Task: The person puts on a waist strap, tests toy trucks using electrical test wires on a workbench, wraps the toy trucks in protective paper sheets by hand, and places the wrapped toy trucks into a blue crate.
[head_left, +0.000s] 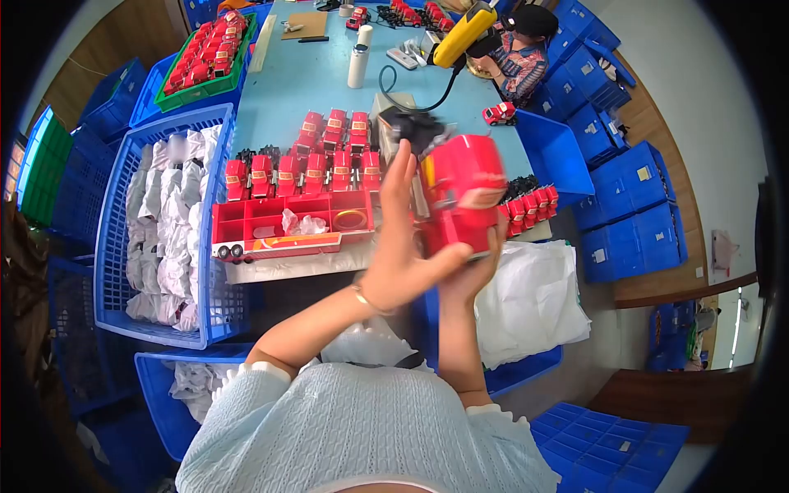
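Observation:
A red toy truck cab, slightly blurred, is held up over the front edge of the table. My right hand grips it from below and is mostly hidden behind it. Beside the cab, my left hand has its fingers stretched upward and its thumb reaching across near the cab's lower end; whether the thumb touches is unclear. Left of my hands stand rows of red truck cabs with black chassis. In front of them lies a red toy truck trailer beside a red compartment tray with clear plastic scraps.
A blue basket of wrapped pieces stands at left, below a green crate of red trucks. White sheets lie at right. A yellow power tool hangs over the table; a co-worker sits at the far right.

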Demonstrator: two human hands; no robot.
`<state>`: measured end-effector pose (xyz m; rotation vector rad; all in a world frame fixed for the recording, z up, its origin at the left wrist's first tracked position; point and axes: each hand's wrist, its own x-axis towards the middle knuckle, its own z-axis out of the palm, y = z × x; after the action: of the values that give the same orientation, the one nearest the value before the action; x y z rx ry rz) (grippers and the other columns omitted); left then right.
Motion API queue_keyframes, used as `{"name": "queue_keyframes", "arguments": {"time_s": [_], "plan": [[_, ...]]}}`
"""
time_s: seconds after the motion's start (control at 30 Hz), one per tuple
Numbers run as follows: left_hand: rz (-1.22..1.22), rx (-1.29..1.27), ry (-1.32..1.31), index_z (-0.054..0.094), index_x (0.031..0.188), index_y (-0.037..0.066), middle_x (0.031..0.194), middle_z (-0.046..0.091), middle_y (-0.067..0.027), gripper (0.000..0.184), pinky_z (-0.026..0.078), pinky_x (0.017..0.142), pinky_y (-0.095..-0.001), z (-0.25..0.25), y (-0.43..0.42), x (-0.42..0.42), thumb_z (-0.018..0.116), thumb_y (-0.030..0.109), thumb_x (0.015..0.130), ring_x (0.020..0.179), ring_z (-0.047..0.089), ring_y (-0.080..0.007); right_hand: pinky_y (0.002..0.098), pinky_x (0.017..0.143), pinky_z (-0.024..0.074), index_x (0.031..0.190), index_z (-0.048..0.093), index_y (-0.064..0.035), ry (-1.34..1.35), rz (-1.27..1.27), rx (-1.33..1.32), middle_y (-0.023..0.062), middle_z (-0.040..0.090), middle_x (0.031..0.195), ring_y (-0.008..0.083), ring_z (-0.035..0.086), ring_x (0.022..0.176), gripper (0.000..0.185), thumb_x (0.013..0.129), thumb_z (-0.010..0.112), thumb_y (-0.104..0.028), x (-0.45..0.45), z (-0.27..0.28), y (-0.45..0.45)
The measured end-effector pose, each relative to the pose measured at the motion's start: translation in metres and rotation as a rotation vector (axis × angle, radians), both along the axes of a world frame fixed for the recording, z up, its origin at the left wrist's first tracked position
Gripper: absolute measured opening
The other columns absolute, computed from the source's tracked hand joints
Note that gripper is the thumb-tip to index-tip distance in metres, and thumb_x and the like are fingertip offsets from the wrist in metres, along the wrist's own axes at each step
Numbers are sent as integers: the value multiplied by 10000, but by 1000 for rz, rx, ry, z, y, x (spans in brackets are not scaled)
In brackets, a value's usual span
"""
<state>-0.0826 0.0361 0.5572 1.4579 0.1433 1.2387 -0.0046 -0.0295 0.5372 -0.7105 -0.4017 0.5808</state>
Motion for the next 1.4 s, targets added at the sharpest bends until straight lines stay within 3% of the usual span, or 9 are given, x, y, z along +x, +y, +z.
{"name": "queue_keyframes", "arguments": {"time_s": [0.1, 0.27, 0.4, 0.5, 0.63, 0.93, 1.07, 1.27, 1.4], "plan": [[-208, -315, -106, 205, 1336, 17, 1371, 274, -189, 733, 350, 980, -402, 17, 35, -33, 627, 160, 754, 1276, 304, -280, 380, 939, 381, 1109, 405, -28, -1258, -538, -263, 191, 464, 1167, 259, 489, 1050, 416, 854, 523, -335, 2, -6, 1], [-176, -413, 343, 337, 1279, 20, 1157, 514, -144, 511, 455, 861, -334, 22, 69, -71, 552, 123, 827, 1081, 513, -202, 382, 916, 383, 1062, 394, -25, -1349, -475, -114, 191, 460, 1170, 258, 493, 1012, 426, 810, 606, -295, -30, 7, 22], [-288, -599, 207, 437, 1202, 12, 938, 605, -74, 348, 487, 753, -288, -3, 87, -80, 491, 127, 877, 823, 589, -155, 391, 896, 377, 1022, 412, -33, -846, -213, 98, 158, 502, 1102, 260, 499, 955, 345, 807, 590, -236, -20, 12, 28], [-475, -1051, -22, 490, 1155, 13, 923, 606, -68, 304, 478, 724, -270, -3, 81, -69, 482, 162, 890, 804, 580, -147, 392, 799, 375, 876, 495, -40, -1541, -562, -226, 106, 555, 871, 266, 510, 847, 199, 754, 595, -161, 0, 48, 38], [-428, -703, 136, 532, 1099, 0, 976, 604, -82, 299, 477, 763, -280, -15, 60, -68, 489, 207, 889, 843, 583, -158, 360, 757, 356, 741, 506, -44, -1835, -629, -329, 97, 561, 715, 256, 498, 702, 138, 778, 512, -176, -10, 80, 23], [-513, -668, 605, 516, 1122, -29, 1047, 584, -104, 394, 457, 845, -315, -23, 22, -16, 605, 154, 785, 925, 574, -181, 334, 673, 303, 668, 481, -47, -1809, -765, -613, 68, 529, 602, 204, 415, 542, 256, 801, 415, -256, 29, 69, -30], [-898, -903, 483, 496, 1139, -33, 1054, 578, -109, 450, 455, 844, -313, -72, -10, -20, 636, 147, 752, 933, 571, -186, 336, 645, 292, 650, 457, -74, -1512, -530, -477, 57, 527, 626, 205, 411, 545, 265, 827, 393, -260, 75, 34, -68], [-1417, -1342, 428, 466, 1165, -39, 1065, 568, -115, 540, 453, 844, -310, -130, -69, 122, 681, 137, 702, 945, 568, -192, 369, 827, 337, 871, 516, -39, -1147, -517, -698, 101, 545, 922, 254, 466, 875, 269, 857, 456, -300, 172, -90, -159], [-1287, -964, 824, 426, 1176, -40, 1089, 556, -139, 624, 443, 861, -311, -164, -115, 203, 722, 148, 660, 979, 562, -208, 411, 988, 279, 1151, 444, 1, -811, -966, -1240, 174, 446, 1186, 325, 401, 1123, 443, 763, 610, -132, 268, -188, -291]]}}
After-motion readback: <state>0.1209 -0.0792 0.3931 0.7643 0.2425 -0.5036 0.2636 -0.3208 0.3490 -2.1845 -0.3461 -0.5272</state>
